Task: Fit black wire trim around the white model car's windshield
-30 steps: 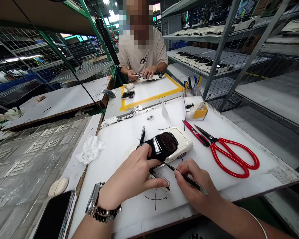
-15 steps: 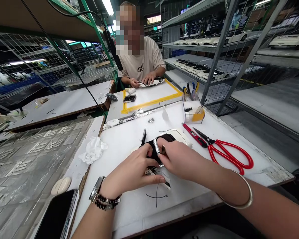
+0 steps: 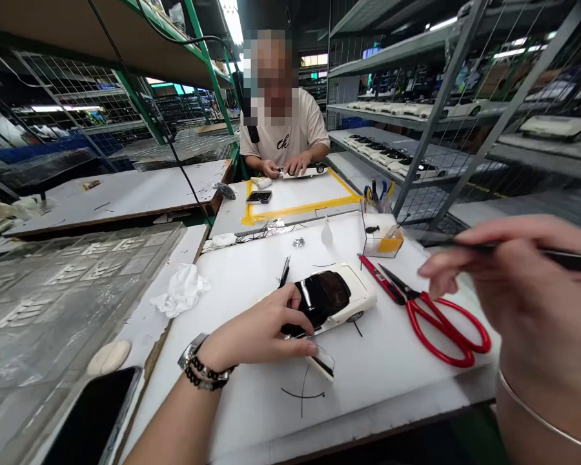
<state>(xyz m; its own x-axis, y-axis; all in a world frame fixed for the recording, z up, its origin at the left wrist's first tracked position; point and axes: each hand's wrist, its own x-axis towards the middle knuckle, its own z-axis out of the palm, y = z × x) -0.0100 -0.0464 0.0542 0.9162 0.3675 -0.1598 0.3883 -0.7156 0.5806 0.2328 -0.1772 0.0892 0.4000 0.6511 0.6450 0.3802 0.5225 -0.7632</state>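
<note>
A white model car with a black roof rests on the white work board. My left hand grips the car's near end, thumb and fingers around it. A small clear-and-black part lies just under my thumb. My right hand is raised close to the camera at the right, pinching thin black tweezers that point left. The hand is well away from the car.
Red scissors and a red tool lie right of the car. A clear tool box stands behind. A crumpled white cloth, a phone and a black pen lie left. A person works opposite.
My right hand has lifted off the car's roof and swung up to the right with the tweezers. My left hand stays on the car. The head view has tilted up.
</note>
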